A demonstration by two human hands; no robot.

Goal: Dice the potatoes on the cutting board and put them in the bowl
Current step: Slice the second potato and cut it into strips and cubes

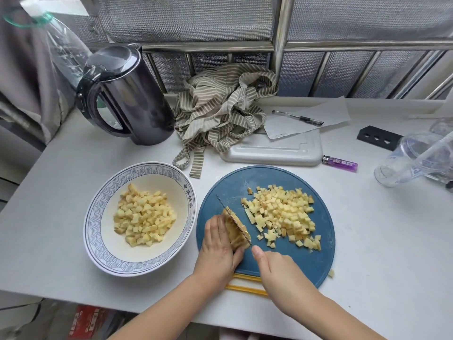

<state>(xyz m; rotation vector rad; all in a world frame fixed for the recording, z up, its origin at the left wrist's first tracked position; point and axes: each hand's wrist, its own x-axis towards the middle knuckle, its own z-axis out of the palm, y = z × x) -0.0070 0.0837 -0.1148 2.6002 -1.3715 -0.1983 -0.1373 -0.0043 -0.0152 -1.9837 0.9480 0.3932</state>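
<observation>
curled hands (218, 251) (282, 271) on potato (232, 235) and knife (234, 220)

The left hand (218, 244) holds a potato piece (235, 229) on the blue cutting board (318, 261); the right hand (282, 273) grips a knife (234, 220) cutting it; diced potato (282, 212) lies beside; the bowl (98, 217) holds more dice.

White counter (380, 229); clock directions were taken from the round blue cutting board (294, 268) near its front edge. A patterned bowl (94, 222) stood just beside the board at 9 o'clock, a dark kettle (132, 99) at 10, a crumpled striped cloth (220, 111) at 11, a white tray (272, 153) at 12, a purple lighter (340, 163) at 1, and a clear plastic cup (411, 160) on its side at 2. Yellow chopsticks (245, 288) lay partly under the board at 6, and one stray potato piece (331, 273) at 4.
</observation>
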